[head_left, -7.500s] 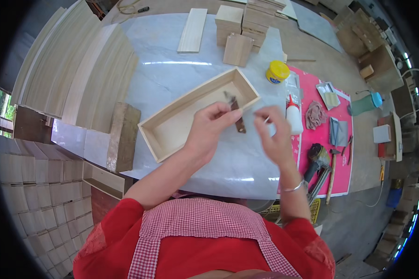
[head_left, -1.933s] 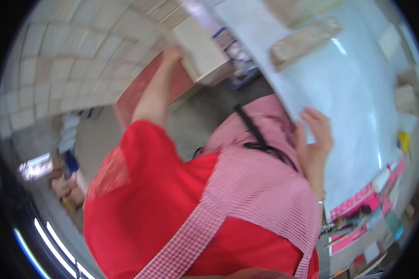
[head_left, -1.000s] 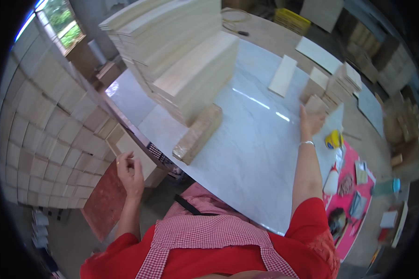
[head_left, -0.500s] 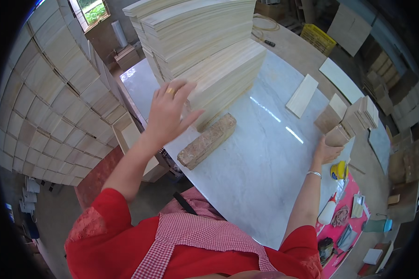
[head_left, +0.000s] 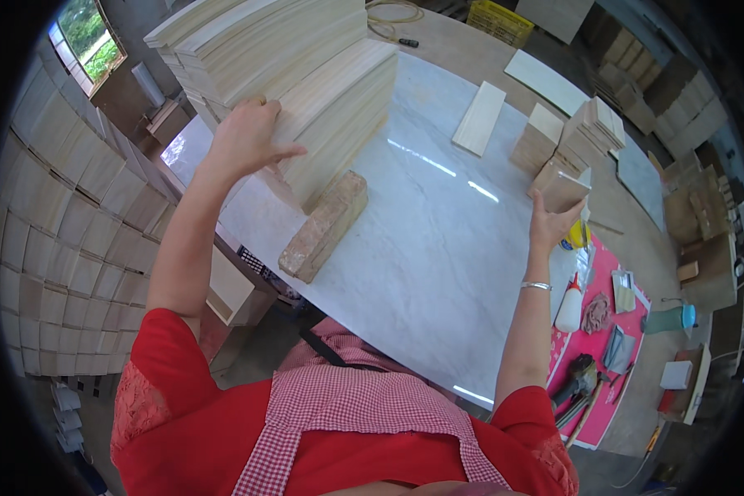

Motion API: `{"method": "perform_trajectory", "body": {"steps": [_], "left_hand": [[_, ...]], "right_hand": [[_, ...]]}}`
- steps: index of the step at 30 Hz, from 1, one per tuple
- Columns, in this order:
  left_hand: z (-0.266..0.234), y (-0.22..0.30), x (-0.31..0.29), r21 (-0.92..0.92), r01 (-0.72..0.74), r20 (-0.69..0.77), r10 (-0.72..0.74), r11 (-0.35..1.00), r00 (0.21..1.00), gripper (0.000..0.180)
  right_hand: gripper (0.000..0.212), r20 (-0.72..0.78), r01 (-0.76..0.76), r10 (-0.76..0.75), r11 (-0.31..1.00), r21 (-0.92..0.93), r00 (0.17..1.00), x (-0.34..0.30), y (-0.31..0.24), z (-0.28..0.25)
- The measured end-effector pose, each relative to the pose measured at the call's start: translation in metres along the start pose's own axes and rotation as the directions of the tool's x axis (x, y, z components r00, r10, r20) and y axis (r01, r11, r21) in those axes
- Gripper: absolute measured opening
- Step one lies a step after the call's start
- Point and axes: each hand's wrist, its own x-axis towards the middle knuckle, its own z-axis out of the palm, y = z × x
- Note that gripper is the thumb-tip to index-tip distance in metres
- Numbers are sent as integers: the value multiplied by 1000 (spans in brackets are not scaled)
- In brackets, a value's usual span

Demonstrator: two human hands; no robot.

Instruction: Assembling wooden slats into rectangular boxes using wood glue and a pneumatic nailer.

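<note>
The left hand is reaching over the near end of the long thin boards, thumb spreading wide, though whether the curled fingers are pinching a board I can't tell. Across the desk, the right hand is clasping small wooden panels between thumb and fingers, just beside the yellow-lidded tub. With both arms stretching apart, attention is probably splitting: an uneven squeeze could be fanning those panels loose, a knuckle could be knocking the tub, and a sideways tug could be skewing the boards.

Tabletop leaves passage between brown block and small boards.
</note>
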Motion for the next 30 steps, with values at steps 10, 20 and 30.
{"method": "perform_trajectory", "body": {"steps": [10,20,30], "left_hand": [[-45,-3,-11,-263,-126,-262,55,957,964,25],[8,12,-47,-402,-313,258,435,860,863,21],[93,87,-128,-91,-625,41,630,775,775,42]], "right_hand": [[104,91,-62,26,901,430,996,-107,-31,-118],[104,191,-198,133,904,378,973,-181,-10,-183],[102,467,-170,47,960,224,883,-208,-21,-212]]}}
